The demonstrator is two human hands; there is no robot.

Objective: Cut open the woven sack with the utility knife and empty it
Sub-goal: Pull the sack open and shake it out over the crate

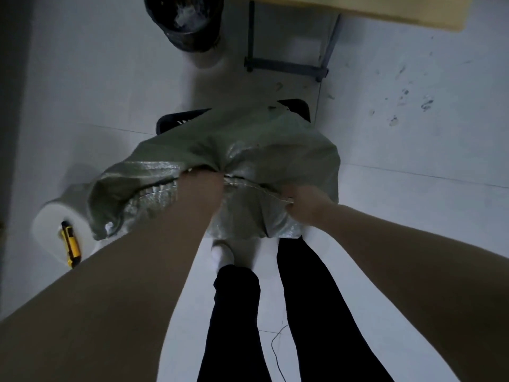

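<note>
Far from you stands a black bin (190, 28) with something pale inside. To its right, a grey metal table frame (286, 64) sits under a yellowish tabletop (385, 9). In the middle you can see only the far corners of a black crate (176, 124). A white roll (49, 224) stands at your near left. Dark scuff marks (424, 103) dot the pale floor (413, 216) on the right, and a thin cable (276, 354) trails near you.

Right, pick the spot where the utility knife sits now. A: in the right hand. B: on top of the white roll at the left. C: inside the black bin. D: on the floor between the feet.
B: the yellow utility knife lies on top of the white roll, while the right hand grips only the woven sack.
</note>
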